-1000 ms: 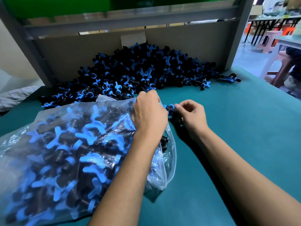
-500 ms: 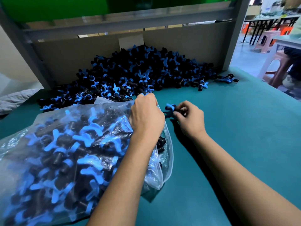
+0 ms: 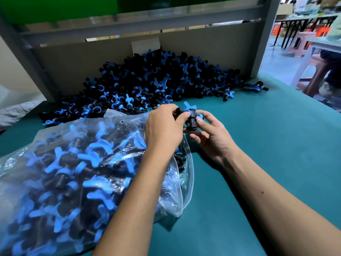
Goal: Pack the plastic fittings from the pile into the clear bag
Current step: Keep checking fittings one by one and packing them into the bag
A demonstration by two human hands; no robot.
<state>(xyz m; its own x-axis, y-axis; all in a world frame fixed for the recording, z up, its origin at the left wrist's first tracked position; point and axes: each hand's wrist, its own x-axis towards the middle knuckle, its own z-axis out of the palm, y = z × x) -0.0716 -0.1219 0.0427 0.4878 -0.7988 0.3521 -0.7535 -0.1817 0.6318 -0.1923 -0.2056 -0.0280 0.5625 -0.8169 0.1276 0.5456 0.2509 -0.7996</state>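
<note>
Both hands are up at the mouth of the clear bag (image 3: pixel 77 163), which lies on its side on the green tabletop (image 3: pixel 267 145) and is stuffed with black-and-blue fittings. The left hand (image 3: pixel 164 130) and right hand (image 3: pixel 212 137) are working the same small cluster of fittings (image 3: pixel 191 118) between them, held just above the bag's open edge. The left fingers (image 3: pixel 181 116) are curled in and pinching the left side of the cluster, thumb on the near side. The right fingers (image 3: pixel 200 119) are curled around the other side, thumb tip pressed on the black body, so both hands are gripping it, not loose. A blue wing sticks up out of the top of the cluster. The left wrist lies over the bag's plastic. Behind the hands, the big pile (image 3: pixel 156 82) of the same fittings is heaped against the cardboard back panel (image 3: pixel 83 58), spreading along the tabletop toward the bag. A few stray fittings (image 3: pixel 256 87) lie off to the right of the pile. Some pink stools (image 3: pixel 302 43) are out past the bench on the right.
</note>
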